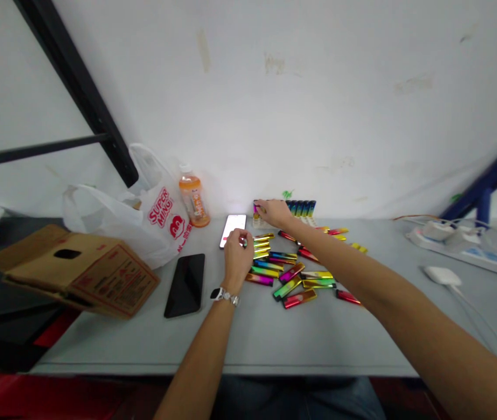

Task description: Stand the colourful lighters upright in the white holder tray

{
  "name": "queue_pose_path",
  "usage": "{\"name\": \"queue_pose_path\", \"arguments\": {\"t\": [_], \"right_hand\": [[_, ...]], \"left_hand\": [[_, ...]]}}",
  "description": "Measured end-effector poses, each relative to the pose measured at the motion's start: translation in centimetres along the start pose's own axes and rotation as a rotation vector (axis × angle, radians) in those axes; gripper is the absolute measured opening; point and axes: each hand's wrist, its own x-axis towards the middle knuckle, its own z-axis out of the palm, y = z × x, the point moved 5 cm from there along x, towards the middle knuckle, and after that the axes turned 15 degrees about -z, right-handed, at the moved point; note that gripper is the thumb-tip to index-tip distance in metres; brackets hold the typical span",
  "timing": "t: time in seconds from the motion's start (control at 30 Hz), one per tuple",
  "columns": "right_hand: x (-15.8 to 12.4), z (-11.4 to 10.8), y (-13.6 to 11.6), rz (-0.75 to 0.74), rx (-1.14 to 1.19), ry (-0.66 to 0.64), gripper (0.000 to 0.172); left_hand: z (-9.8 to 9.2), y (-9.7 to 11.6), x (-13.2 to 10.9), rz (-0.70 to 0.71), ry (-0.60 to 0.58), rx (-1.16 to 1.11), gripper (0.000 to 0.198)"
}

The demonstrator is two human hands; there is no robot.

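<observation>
Several shiny lighters [300,298] in red, gold, green, blue and magenta lie loose on the grey table. Behind them, a white rack [308,221] holds a row of upright lighters [303,208] with dark blue tops. My right hand [276,213] reaches to the rack's left end, its fingers closed around the top of a magenta lighter [256,211]. Beside the loose pile, my left hand [237,252] is closed in a pinch on a small lighter, of which only a dark and green end shows. A lit phone [233,222] lies just behind this hand, partly covered by it.
A dark phone [186,286] lies left of my left forearm. Farther left are an open cardboard box [86,265], a white plastic bag [154,224] and an orange bottle [195,198]. On the right are a power strip [471,248] and a white charger [442,276] with its cable.
</observation>
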Motion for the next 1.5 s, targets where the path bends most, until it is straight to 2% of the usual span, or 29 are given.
{"name": "queue_pose_path", "arguments": {"t": [0.2, 0.27, 0.4, 0.57, 0.8, 0.93, 1.0, 1.13, 1.23, 1.3, 1.4, 1.5], "right_hand": [[-1.3, -0.5, -1.9, -0.015, -0.061, -0.047, 0.049], [-2.3, -0.3, -2.7, -0.08, -0.02, -0.074, 0.047], [-4.4, 0.6, -3.5, -0.217, 0.077, -0.212, 0.038], [-5.1, 0.6, -2.3, -0.208, 0.145, -0.259, 0.04], [-4.2, 1.4, 0.6, -0.026, 0.366, -0.405, 0.028], [-3.3, 2.3, 1.3, -0.04, 0.361, -0.431, 0.016], [-3.2, 2.3, 1.4, -0.04, 0.33, -0.441, 0.016], [-3.8, 1.2, 1.6, -0.06, 0.326, -0.326, 0.025], [-5.7, -0.1, 1.5, -0.049, 0.353, -0.12, 0.021], [-7.6, -0.9, 1.2, -0.01, 0.405, 0.043, 0.026], [-10.8, -1.7, 0.0, 0.058, 0.557, 0.258, 0.04], [-13.4, -1.9, -1.5, 0.157, 0.871, 0.399, 0.043]], "left_hand": [[0.7, -0.1, -0.4, -0.072, -0.098, -0.183, 0.023], [0.9, -0.3, -0.5, -0.107, -0.107, -0.216, 0.028], [1.9, -0.7, -0.7, -0.137, -0.149, -0.283, 0.033], [3.4, -1.4, -0.8, -0.157, -0.191, -0.319, 0.037], [5.3, -1.7, -0.5, -0.167, -0.137, -0.411, 0.044], [5.5, -1.7, -0.4, -0.167, -0.132, -0.431, 0.049], [5.4, -1.7, -0.3, -0.187, -0.131, -0.447, 0.047], [4.6, -1.6, -0.3, -0.208, -0.106, -0.475, 0.032], [4.0, -0.9, -0.4, -0.162, -0.099, -0.452, 0.029], [3.7, -0.3, -0.6, -0.132, -0.099, -0.437, 0.033], [3.5, 0.4, -1.0, -0.091, -0.131, -0.428, 0.042], [3.4, 1.0, -1.4, -0.067, -0.177, -0.41, 0.047]]}}
